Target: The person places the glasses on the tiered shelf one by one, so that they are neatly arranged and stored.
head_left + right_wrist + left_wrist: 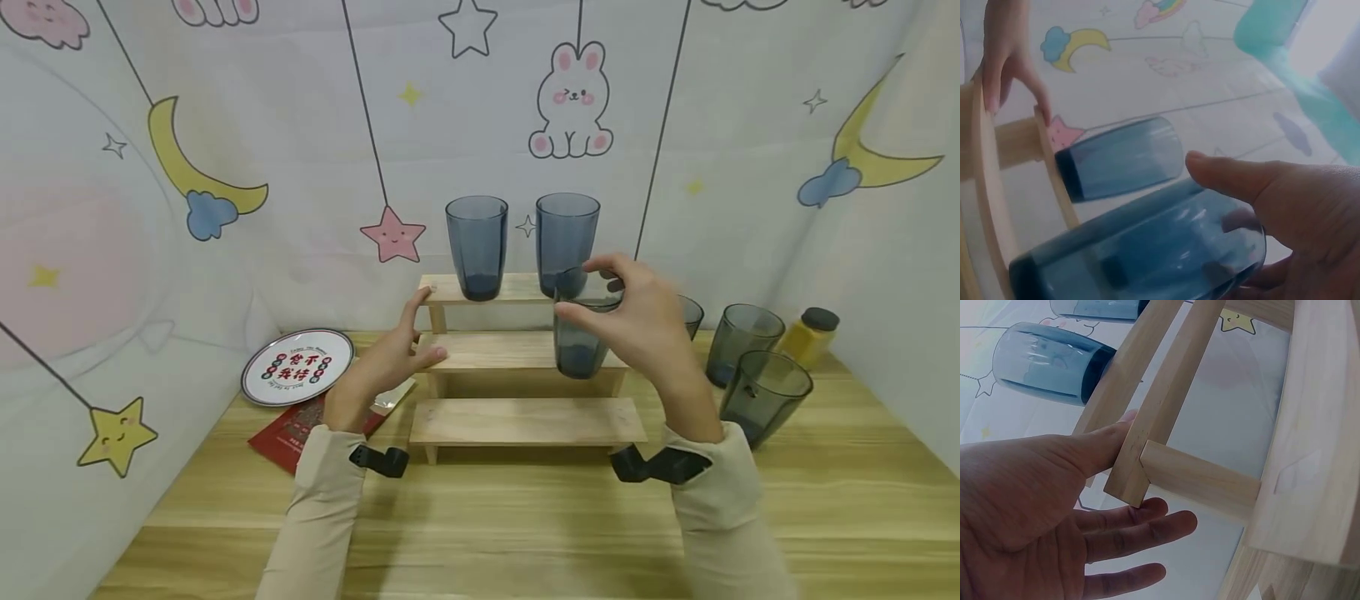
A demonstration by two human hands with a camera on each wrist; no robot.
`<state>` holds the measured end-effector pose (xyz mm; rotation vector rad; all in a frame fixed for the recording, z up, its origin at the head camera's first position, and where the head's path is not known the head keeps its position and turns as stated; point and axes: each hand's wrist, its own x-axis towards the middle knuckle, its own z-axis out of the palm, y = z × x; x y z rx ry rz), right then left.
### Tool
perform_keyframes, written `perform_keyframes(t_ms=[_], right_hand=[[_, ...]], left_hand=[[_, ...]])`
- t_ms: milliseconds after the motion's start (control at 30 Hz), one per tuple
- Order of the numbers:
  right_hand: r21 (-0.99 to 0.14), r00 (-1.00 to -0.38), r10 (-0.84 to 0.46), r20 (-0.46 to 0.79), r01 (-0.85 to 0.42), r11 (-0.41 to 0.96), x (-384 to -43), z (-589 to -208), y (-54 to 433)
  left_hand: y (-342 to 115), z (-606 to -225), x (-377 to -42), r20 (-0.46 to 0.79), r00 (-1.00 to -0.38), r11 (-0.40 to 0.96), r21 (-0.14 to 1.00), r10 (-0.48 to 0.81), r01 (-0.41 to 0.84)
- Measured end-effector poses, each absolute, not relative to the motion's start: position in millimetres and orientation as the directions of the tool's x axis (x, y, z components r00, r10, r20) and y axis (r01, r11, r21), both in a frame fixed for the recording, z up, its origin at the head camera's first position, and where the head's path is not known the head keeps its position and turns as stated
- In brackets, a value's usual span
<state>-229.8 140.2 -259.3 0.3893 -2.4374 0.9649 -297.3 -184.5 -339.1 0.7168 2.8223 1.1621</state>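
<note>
A three-step wooden stand (528, 421) has two blue-tinted drinking glasses (477, 248) (566, 237) standing on its top step. My right hand (647, 312) grips a third tinted glass (579, 354) near its rim, thumb on one side and fingers on the other. That glass is upright, close over the right part of the middle step (495, 350). At the stand's left end, my left hand (386, 354) touches the wood with extended fingers, index finger at the top step and thumb at the middle step. In the left wrist view, its other fingers (1141, 537) hang loosely spread beside the board.
Right of the stand are several more tinted glasses (767, 396), one partly behind my right hand, and a yellow bottle with black lid (808, 337). At left, a white plate with red lettering (262, 385) leans over a red packet (281, 437). A patterned cloth (300, 167) hangs behind.
</note>
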Motion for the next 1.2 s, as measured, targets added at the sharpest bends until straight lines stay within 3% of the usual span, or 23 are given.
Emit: perform_keyframes(t_ms=[267,667,1200], right_hand=[[-0.565,-0.794,-0.101,0.599,-0.509,0.65,-245,-268,103],[-0.659,-0.84,-0.039,0.542,-0.453,0.6,-255,-283,76],[-0.659,-0.802,-0.097,0.589,-0.547,0.516,-265,-306,65]], left_hand=[[-180,-337,-297,0.16,-0.898,0.613,0.68,0.411,0.402],[-183,-332,-294,0.128,-0.917,0.625,0.695,0.378,0.355],[-183,-336,-292,0.094,-0.918,0.624,0.706,0.385,0.334]])
